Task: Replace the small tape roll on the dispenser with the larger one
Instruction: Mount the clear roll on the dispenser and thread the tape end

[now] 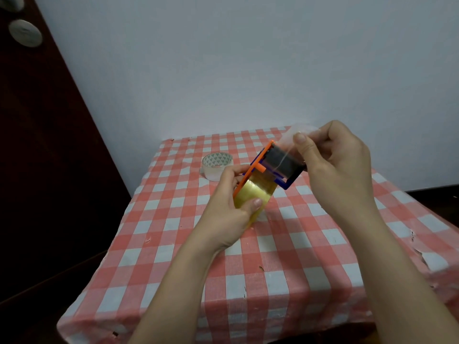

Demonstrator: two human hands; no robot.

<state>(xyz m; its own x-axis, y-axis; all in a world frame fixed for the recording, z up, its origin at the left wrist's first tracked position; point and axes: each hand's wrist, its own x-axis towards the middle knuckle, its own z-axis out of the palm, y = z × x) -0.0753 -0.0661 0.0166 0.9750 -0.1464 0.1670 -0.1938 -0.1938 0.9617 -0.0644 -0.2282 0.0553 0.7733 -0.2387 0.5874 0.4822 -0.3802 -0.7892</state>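
Observation:
Above the table, my left hand point(228, 209) grips the larger yellowish tape roll point(250, 194), which sits in the orange and blue dispenser point(278, 167). A clear strip of tape point(290, 145) runs up from the roll over the dispenser's dark front end. My right hand point(332, 157) pinches the free end of that strip between thumb and fingers, just above and right of the dispenser. The small clear tape roll point(217, 166) with a patterned core lies flat on the table, behind and to the left of my left hand.
A red-and-white checked cloth covers the table point(285, 256), which stands against a pale wall. A dark wooden door or cabinet point(37, 145) stands close along the table's left side.

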